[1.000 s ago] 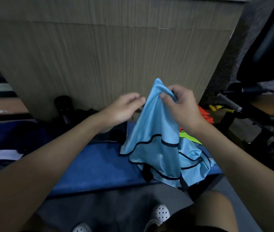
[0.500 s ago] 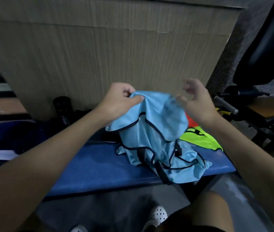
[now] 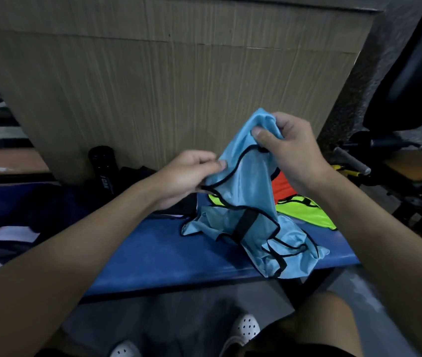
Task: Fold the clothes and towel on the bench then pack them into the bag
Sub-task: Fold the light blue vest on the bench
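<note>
1. Blue table point(image 3: 168, 253), wooden wall point(image 3: 153, 99) behind: light-blue vest point(image 3: 246, 186) lay half on it.
2. Left hand point(image 3: 186, 179) pinched its hem; right hand point(image 3: 289, 148), open moments earlier, regripped its top.
3. Folding judged barely begun.

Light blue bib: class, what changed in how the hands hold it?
The right hand, open half a second ago, now pinches the top of the light blue bib. The left hand keeps gripping its trimmed edge, now lower. The bib's bottom stays on the blue bench.

A black bottle point(image 3: 103, 166) stands by the ribbed panel point(image 3: 179, 86) — white shoes point(image 3: 246, 328) below.
</note>
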Tool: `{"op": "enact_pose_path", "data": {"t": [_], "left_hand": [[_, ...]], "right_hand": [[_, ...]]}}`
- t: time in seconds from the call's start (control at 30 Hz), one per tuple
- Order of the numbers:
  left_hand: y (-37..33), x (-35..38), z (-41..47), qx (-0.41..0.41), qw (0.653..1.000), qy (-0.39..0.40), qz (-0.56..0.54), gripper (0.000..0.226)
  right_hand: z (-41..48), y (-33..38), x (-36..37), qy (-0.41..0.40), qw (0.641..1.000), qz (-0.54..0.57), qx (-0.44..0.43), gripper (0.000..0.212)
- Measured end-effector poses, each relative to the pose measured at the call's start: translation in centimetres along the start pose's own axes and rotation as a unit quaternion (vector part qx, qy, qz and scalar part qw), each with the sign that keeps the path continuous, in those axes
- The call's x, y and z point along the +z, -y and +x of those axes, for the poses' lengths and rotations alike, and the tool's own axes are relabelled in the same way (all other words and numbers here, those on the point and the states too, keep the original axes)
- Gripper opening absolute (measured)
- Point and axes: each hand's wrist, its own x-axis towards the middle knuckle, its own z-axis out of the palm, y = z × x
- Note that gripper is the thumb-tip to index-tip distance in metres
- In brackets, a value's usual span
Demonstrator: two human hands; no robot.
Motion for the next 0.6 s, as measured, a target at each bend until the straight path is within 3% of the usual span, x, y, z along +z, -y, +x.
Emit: {"op": "enact_pose_path", "data": {"t": [0.17,0.23,0.3,0.4,0.6], "left_hand": [[-1.3,0.0,0.2,0.065,0.994,-0.082,0.017,0.01],[-2.7,0.0,0.4,0.116,0.983,-0.121,0.073,0.009],[-3.9,0.1,0.5,0.159,0.972,-0.121,0.119,0.009],[-5.1,0.5,0.5,0.196,0.963,-0.112,0.148,0.01],[-5.3,0.4,1.0,0.2,0.961,-0.168,0.096,0.007]], "right_hand": [[1.0,-0.6,-1.0,-0.079,0.993,-0.076,0.031,0.015],[1.1,-0.6,-1.0,-0.045,0.992,-0.103,0.061,0.034],[0.6,-0.1,-0.8,0.032,0.995,-0.055,0.076,0.054],[0.0,0.7,0.0,0.116,0.991,0.002,0.06,0.05],[0.0,-0.9,0.5,0.146,0.983,-0.108,0.027,0.027]]}}
